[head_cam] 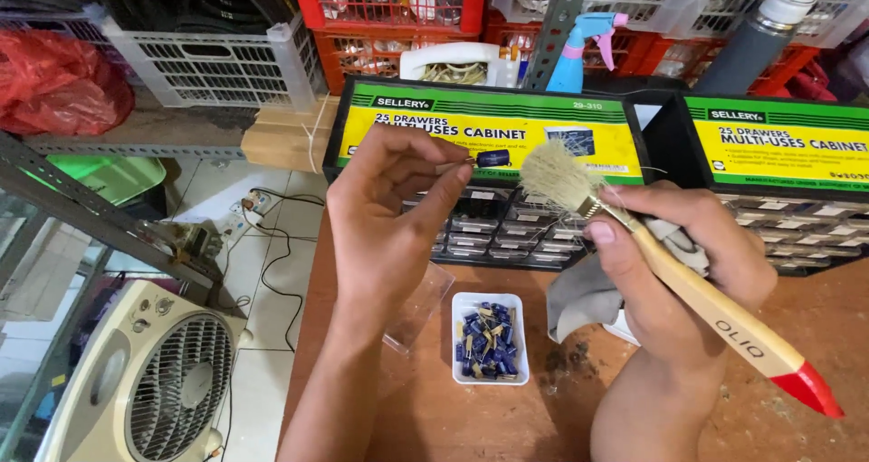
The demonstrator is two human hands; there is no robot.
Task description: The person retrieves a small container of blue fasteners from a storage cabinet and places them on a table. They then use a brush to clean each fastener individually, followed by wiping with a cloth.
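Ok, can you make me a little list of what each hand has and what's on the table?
left hand: pinches a small blue part with thin wire legs, raised above the table
right hand: grips a wooden brush with pale bristles and a red handle tip, plus a grey cloth
brush bristles: close beside the blue part
white tray: on the brown table, full of similar blue parts
behind: two drawer cabinets
floor, left: a fan
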